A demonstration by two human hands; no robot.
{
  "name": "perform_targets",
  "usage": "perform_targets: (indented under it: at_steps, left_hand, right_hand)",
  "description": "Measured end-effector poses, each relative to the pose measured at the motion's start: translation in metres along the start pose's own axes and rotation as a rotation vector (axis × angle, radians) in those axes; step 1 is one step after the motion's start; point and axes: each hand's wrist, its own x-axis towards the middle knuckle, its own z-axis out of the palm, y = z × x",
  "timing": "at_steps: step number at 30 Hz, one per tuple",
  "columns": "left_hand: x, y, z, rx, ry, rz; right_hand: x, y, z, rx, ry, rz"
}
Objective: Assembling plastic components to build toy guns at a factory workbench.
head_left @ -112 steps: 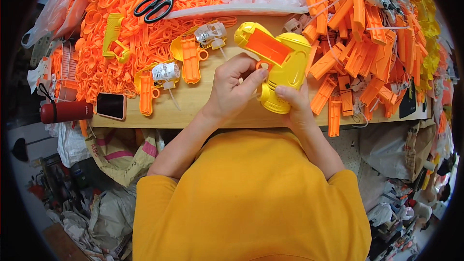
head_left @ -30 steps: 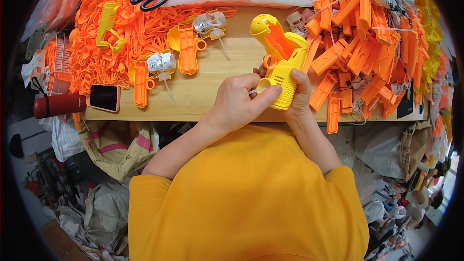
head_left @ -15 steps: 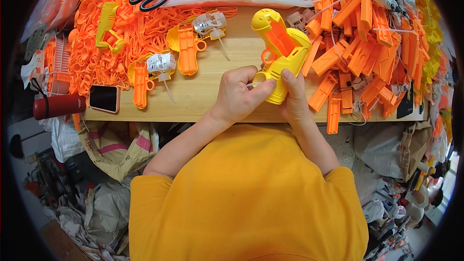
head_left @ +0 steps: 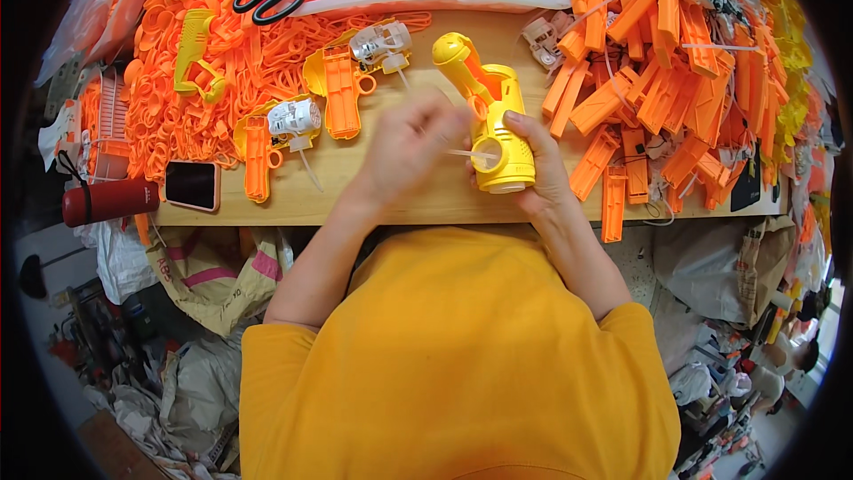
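A yellow toy-gun shell [head_left: 517, 129] sits above the wooden tabletop [head_left: 391, 200], toward one o'clock from the middle of the view, its handle slanting to eleven. The right hand [head_left: 538, 160] is clamped around its barrel from the three o'clock side, thumb on top. It looks light and stiff, a smooth, slightly slippery moulding whose thin walls might crack if squeezed hard. The barrel seems the best hold, clear of the orange trigger ring [head_left: 480, 109]. The translucent tube [head_left: 463, 153], pointing to nine o'clock from the round port, probably bends easily (a light pinch should do). The left hand [head_left: 410, 144], just beyond it, is blurred; I cannot tell whether its fingers are together or gripping anything. The right fingers behind the shell and the tube's inner end are hidden.
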Motion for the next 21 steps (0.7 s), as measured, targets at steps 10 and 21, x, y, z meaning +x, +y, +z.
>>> perform_targets:
  at_steps: [10, 21]
  left_hand:
    - [0.009, 0.006, 0.001, -0.040, 0.293, 0.058]
    - [-0.017, 0.037, 0.018, 0.412, -0.107, -0.163]
  right_hand:
    - [0.002, 0.003, 0.002, 0.088, -0.132, 0.092]
    - [0.003, 0.012, 0.001, 0.011, -0.146, -0.171]
